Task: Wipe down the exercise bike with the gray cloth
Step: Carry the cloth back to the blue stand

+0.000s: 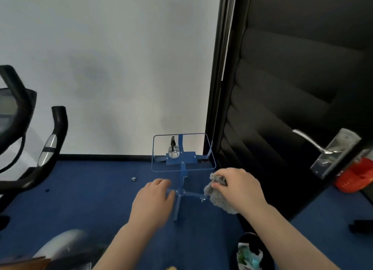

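Observation:
My right hand point(239, 186) pinches a fluffy gray cloth point(217, 197), which hangs from my fingers over the near right edge of a small glass-topped side table. My left hand point(154, 201) hovers flat over the table's near left part, fingers loosely together, holding nothing. The exercise bike point(26, 140) stands at the far left: black curved handlebars with a silver grip sensor and part of a console. Neither hand touches the bike.
The clear table on a blue frame point(182, 168) carries a small spray bottle point(173, 149) near its back. A black door with a silver handle point(310, 141) stands open at right. An orange object point(355, 178) and a black bin point(251, 251) sit on the blue carpet.

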{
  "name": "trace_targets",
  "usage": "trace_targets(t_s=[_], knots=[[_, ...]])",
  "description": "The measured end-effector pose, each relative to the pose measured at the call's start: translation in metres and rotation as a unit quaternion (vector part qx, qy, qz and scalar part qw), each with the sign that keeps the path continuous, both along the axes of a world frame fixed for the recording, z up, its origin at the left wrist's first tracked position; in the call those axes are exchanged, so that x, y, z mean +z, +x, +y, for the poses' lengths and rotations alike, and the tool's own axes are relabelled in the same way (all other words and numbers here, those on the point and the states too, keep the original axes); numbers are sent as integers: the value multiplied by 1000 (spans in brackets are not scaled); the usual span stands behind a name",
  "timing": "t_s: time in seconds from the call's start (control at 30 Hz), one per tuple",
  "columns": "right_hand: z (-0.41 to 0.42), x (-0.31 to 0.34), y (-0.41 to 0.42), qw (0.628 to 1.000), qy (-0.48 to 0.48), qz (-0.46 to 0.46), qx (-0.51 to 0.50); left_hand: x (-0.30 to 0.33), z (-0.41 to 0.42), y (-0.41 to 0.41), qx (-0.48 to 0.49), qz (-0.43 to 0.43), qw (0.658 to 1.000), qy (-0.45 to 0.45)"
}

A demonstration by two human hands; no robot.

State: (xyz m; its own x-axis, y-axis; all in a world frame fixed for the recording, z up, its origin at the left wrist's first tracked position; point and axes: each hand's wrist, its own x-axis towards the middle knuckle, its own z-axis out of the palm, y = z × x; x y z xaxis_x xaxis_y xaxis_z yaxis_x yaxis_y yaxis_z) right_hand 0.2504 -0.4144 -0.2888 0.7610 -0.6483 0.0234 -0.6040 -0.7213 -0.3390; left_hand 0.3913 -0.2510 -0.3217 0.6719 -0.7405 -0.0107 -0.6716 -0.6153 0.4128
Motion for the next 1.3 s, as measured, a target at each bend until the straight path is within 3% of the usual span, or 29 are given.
trace_targets(t_s=[0.27,0.57,0.93,1.3], knots=[[-88,-15,100,999,26,0,-23,3,-90,123,20,-26,999,-23],[-174,-64,177,997,74,13,-32,-44,-167,200,41,29,998,29],[-268,-203,281,982,179,54,-28,-152,-250,263,163,149,970,103],[-295,-347,375,956,250,155,-19,-222,-267,307,237,176,949,115]])
